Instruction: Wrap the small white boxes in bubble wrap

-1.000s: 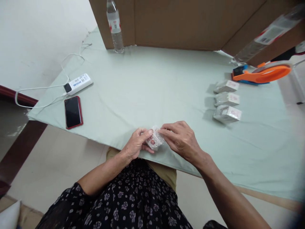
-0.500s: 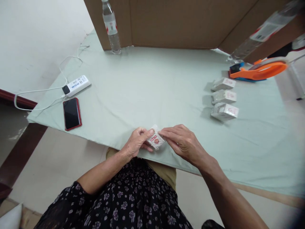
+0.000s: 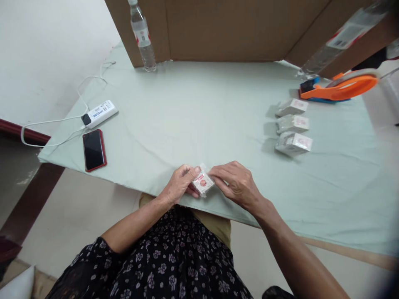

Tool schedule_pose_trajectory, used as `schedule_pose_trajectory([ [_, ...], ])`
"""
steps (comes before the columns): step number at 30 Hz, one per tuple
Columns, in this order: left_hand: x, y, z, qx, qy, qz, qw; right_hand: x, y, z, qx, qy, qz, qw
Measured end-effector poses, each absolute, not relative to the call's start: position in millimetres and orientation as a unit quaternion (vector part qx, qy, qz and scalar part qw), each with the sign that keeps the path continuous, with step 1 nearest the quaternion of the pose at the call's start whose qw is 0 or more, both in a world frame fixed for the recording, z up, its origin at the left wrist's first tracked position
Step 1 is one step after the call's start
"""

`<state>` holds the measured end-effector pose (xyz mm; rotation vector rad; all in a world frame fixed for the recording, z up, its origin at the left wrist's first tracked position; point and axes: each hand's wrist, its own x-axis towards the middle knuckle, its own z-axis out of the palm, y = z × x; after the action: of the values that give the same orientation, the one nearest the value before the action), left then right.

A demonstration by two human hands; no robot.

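Observation:
Near the table's front edge, my left hand point(image 3: 181, 182) grips a small white box point(image 3: 203, 183) in clear plastic wrap, with a red label and a round reddish picture on its face. My left thumb lies over its upper left corner, and fingers reach underneath. On the other side, my right hand point(image 3: 235, 181) has its fingers drawn together at the box's right edge, by the wrap. Whether they pinch the wrap is too small to tell. Three similar wrapped boxes point(image 3: 294, 144) stand in a row at the right.
An orange tape dispenser point(image 3: 343, 88) lies beyond the boxes. Water bottles stand at the back left point(image 3: 144, 41) and back right point(image 3: 336, 43), before a cardboard screen point(image 3: 224, 31). At left lie a phone point(image 3: 94, 150) and a white power bank point(image 3: 100, 114) with a cable.
The box has turned slightly in my left hand, its face showing more squarely. My right fingers have shifted a little along its right edge. The whole view has moved slightly.

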<state>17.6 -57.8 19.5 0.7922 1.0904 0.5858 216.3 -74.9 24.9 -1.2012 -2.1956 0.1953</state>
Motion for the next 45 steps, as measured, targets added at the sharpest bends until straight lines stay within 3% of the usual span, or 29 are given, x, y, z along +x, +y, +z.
schedule_pose_trajectory([
  [8, 10.8, -50.7, 19.4, 0.386, 0.502, 0.265, 0.727, 221.3, -76.7, 18.8, -0.447, -0.824, 0.112, 0.329],
  [19, 2.5, -46.6, 25.4, 0.451, 0.492, 0.24, 0.705, 214.2, -70.2, 15.1, -0.421, -0.845, 0.043, 0.327],
  [26, -7.3, -51.0, 16.1, 0.567, 0.516, 0.223, 0.602, 212.2, -65.0, 4.5, -0.449, -0.825, 0.066, 0.336],
  [30, -6.1, -51.3, 12.2, 0.57, 0.515, 0.233, 0.597, 211.1, -71.3, 10.3, -0.465, -0.801, 0.057, 0.372],
  [38, 4.2, -56.0, 18.5, 0.572, 0.545, 0.25, 0.559, 198.5, -81.8, 26.1, -0.469, -0.83, -0.053, 0.297],
  [45, 10.1, -57.9, 21.0, 0.585, 0.553, 0.252, 0.536, 195.4, -78.1, 12.9, -0.493, -0.809, -0.077, 0.309],
])
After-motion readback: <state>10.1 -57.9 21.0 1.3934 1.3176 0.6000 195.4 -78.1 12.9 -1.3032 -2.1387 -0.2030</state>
